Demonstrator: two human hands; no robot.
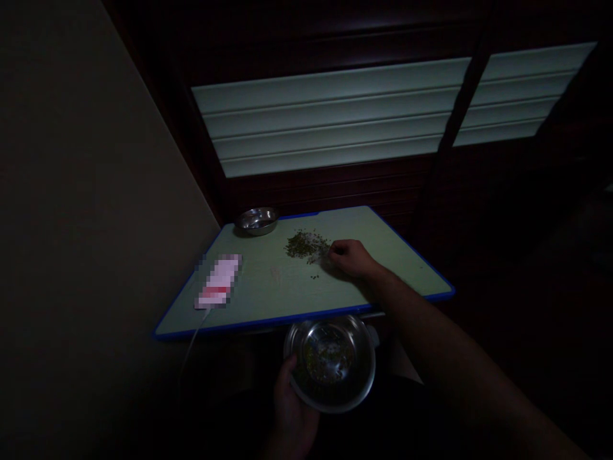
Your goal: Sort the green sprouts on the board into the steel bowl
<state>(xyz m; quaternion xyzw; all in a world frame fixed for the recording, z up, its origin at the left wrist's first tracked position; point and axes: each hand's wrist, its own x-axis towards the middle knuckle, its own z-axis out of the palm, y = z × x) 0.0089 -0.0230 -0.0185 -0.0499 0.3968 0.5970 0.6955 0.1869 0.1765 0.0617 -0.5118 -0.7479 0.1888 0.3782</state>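
Observation:
My left hand (294, 402) grips the rim of a shiny metal bowl (366, 377), thumb over its left side. The bowl is tilted towards me just below the table's near edge. Some small greenish and pale bits (330, 358) lie in its bottom. On the tabletop, my right hand (352, 257) has its fingers pinched together at the right side of a pile of small dark green grains (304, 244). Something whitish shows by its fingertips; the dim light hides what it is. A few loose grains (315, 276) lie nearer to me.
The pale green table (253, 281) has a blue edge. A second metal bowl (257, 220) stands at its far left corner. A blurred phone (219, 281) with a white cable (191, 345) lies at the left. A wall and a dark slatted cabinet (335, 115) border the table.

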